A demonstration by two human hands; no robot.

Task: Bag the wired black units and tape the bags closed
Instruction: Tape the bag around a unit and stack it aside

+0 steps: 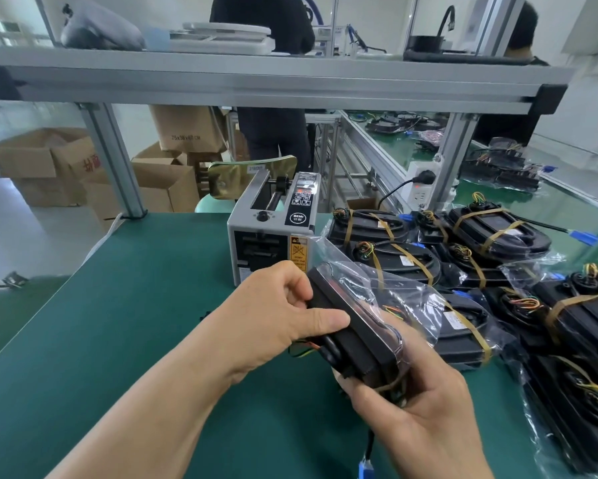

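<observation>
The left hand's [273,312] fingers [295,288] are curled round the upper end of a wired black unit [349,326], with the thumb [328,321] pressed flat along its near edge. The right hand [418,420] cups the unit's lower end from below, its fingers wrapped under the housing. Its thumb is blurred against the plastic, so the exact pinch there cannot be told. The unit is held tilted above the green bench mat [117,340], its coloured wires showing at both ends. A clear plastic bag [394,292] lies over its right side and billows toward 2 o'clock; how far the unit sits inside is unclear. A black cable hangs from the unit at 6 o'clock and ends in a blue connector [365,468]. At 11 o'clock of the held unit stands a grey automatic tape dispenser [273,229], its slot facing the person. From 1 to 4 o'clock lies a crowded heap of similar black units [498,236], strapped with tan bands and some of them in bags. Beyond the dispenser, at 1 o'clock, a white power socket [420,184] is fixed to the aluminium frame [256,84]. Cardboard boxes [48,160] stand on the floor at 10 o'clock.
</observation>
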